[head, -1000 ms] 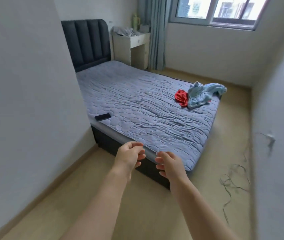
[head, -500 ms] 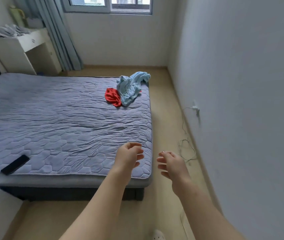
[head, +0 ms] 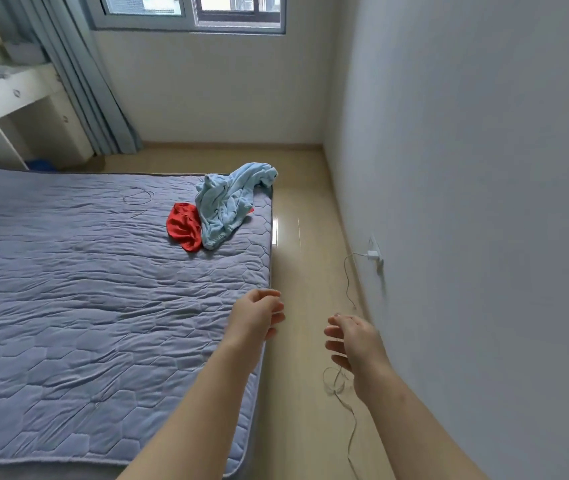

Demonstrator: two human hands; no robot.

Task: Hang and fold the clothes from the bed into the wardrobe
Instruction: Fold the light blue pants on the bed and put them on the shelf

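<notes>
Currently holding nothing, fingers loosely curled: left hand (head: 257, 315) over right edge of bed (head: 85, 306), right hand (head: 352, 337) above floor (head: 300, 271). Blue garment (head: 227, 206) & red garment (head: 182, 226) touching, heaped nr bed's far right corner.

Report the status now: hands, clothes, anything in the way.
Left hand, right hand empty, fingers loosely curled. Light blue garment and red garment heaped at bed corner, untouched. Charger cable on floor ahead.
</notes>
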